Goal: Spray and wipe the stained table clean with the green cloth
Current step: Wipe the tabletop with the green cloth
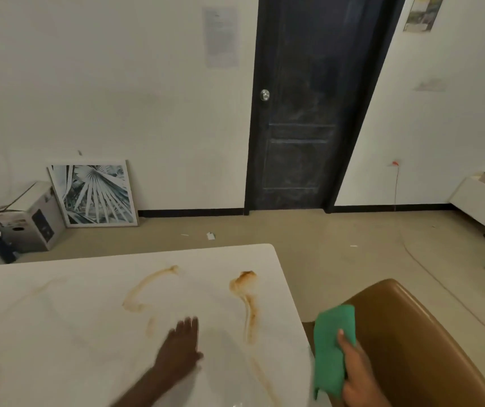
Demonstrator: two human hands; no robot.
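Observation:
A white table [59,318] fills the lower left and carries brown stains: a curved streak [144,289] near the middle and a darker blotch with a long trail [245,292] towards the right edge. My left hand [181,351] lies flat on the tabletop between the stains, fingers spread, holding nothing. My right hand [355,374] is off the table's right edge, above a chair, and grips the folded green cloth [333,345]. No spray bottle is in view.
A brown chair [429,348] stands against the table's right side. Beyond the table are a dark door [308,113], a framed leaf picture [94,195] leaning on the wall, boxes [30,218] at the left and a white cabinet [484,198] at the right.

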